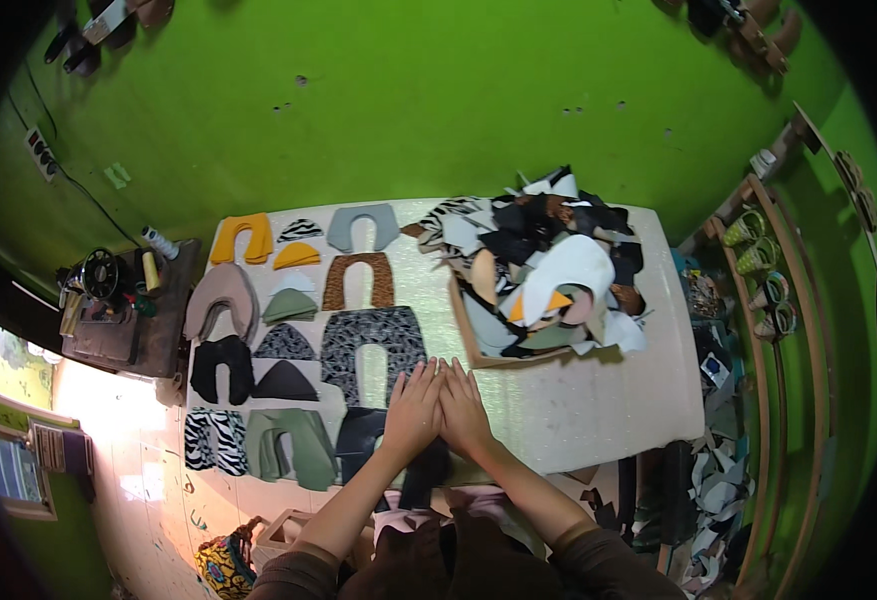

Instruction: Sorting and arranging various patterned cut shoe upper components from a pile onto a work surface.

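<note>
My left hand [413, 412] and my right hand [465, 412] are side by side over the table's near part, fingers stretched out and thumbs close together. Neither holds anything. Just beyond the left fingertips is a grey-and-black patterned U-shaped piece [343, 345]. A black U-shaped piece [355, 432] lies partly hidden under my left hand and forearm. Left of it rests a green U-shaped piece [315, 452], then a zebra-striped one [198, 440]. Farther back are brown spotted [334, 283], light grey-blue [363, 218], yellow [228, 240], beige [208, 285] and black [208, 368] U-shaped pieces.
Small half-round pieces [286, 382] sit between the U-shapes. A cardboard box [466, 335] overflowing with scraps [568, 275] stands on the white table [608, 420]. A sewing machine [103, 275] is at left. A wooden rack [793, 330] with sandals and a scrap heap [718, 480] are at right.
</note>
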Demonstrator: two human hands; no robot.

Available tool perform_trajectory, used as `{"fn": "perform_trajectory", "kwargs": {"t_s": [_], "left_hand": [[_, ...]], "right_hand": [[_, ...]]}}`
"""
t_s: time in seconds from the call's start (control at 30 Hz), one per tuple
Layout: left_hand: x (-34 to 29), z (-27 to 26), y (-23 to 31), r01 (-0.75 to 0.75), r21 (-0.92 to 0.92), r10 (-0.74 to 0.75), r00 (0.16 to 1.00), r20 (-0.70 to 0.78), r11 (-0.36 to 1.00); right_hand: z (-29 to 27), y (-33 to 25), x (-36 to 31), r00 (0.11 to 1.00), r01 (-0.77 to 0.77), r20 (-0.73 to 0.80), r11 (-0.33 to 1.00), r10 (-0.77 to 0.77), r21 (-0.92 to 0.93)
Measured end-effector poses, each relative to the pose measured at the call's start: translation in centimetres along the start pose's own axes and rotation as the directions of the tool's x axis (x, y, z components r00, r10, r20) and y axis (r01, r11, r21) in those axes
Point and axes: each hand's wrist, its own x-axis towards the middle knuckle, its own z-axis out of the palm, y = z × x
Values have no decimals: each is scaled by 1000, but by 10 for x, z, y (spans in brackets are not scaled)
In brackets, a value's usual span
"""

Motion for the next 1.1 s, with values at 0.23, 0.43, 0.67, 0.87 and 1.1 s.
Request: {"fn": "perform_trajectory", "kwargs": {"t_s": [0.23,0.43,0.67,0.87,1.1], "left_hand": [[32,2,64,-42,-93,37,998,-57,995],[72,-8,92,-18,-342,40,998,57,940],[110,-7,106,2,-415,18,999,45,910],[120,-3,109,21,-466,18,997,78,885],[131,14,96,233,-819,-84,971,222,525]], "right_hand": [[-60,53,-15,1000,13,-25,991,-10,134],[-105,81,0,997,37,-67,998,-34,48],[-153,124,35,841,-140,-540,959,-16,-246],[-164,159,45,810,-397,-537,895,236,-206],[-160,131,37,788,-140,-613,984,46,-107]]}}
